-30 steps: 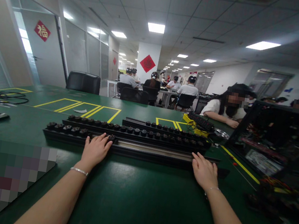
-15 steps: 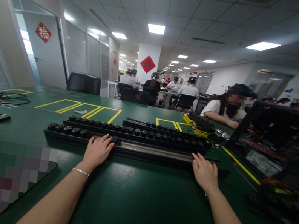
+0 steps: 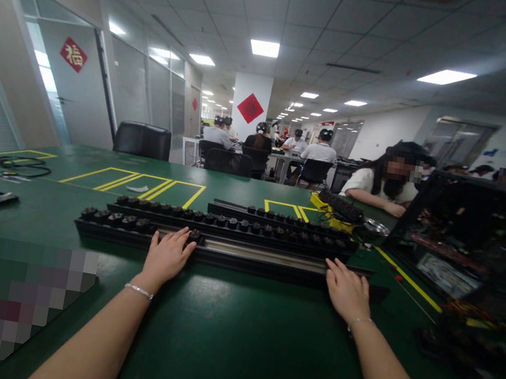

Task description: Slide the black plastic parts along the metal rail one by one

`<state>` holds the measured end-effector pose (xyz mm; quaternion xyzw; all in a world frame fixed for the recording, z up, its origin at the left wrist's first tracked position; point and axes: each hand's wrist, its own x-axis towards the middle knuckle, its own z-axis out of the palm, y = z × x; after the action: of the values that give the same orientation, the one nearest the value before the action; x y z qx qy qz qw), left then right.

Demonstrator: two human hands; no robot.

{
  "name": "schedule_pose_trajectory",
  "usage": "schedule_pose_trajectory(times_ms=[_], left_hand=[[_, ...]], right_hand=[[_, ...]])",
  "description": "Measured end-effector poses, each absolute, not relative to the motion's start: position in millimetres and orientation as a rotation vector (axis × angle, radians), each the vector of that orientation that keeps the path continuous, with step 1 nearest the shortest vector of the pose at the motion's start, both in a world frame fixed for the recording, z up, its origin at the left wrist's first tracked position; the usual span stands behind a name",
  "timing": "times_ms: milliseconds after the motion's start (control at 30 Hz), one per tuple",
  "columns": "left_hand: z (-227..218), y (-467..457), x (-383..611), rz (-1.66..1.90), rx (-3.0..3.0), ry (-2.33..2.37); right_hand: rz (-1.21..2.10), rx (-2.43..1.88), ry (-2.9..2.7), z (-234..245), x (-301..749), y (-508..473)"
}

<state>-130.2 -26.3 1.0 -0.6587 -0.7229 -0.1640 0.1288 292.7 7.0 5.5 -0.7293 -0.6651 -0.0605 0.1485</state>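
A long black rail [image 3: 264,268] lies crosswise on the green table, its channel bare between my hands. Several round black pieces [image 3: 116,219] sit in its left part; what they are I cannot tell. My left hand [image 3: 168,256] rests over the rail with fingers spread, beside a single black piece [image 3: 195,235] in the channel. Toward the right end, my right hand [image 3: 346,290] lies open with its fingertips on the rail's edge. Just behind is a second black rail [image 3: 227,229], lined with similar round pieces. Farther back lies a third rail [image 3: 230,209], partly filled.
An opened computer case [image 3: 447,274] with loose wires stands at the right. Behind the rails sit a yellow tray [image 3: 337,222] and a metal dish [image 3: 375,227]. A coiled black cable [image 3: 19,165] lies far left. Across the table a person [image 3: 382,188] leans on it.
My left hand has shifted very slightly right along the rail. My right hand and the rails look the same.
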Motion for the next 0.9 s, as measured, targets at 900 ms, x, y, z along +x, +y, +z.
schedule_pose_trajectory(times_ms=[900], left_hand=[[2.4, -25.7, -117.3, -0.430, -1.966, -2.000]], right_hand=[[-0.184, -2.086, -1.917, 2.8, 294.3, 8.6]])
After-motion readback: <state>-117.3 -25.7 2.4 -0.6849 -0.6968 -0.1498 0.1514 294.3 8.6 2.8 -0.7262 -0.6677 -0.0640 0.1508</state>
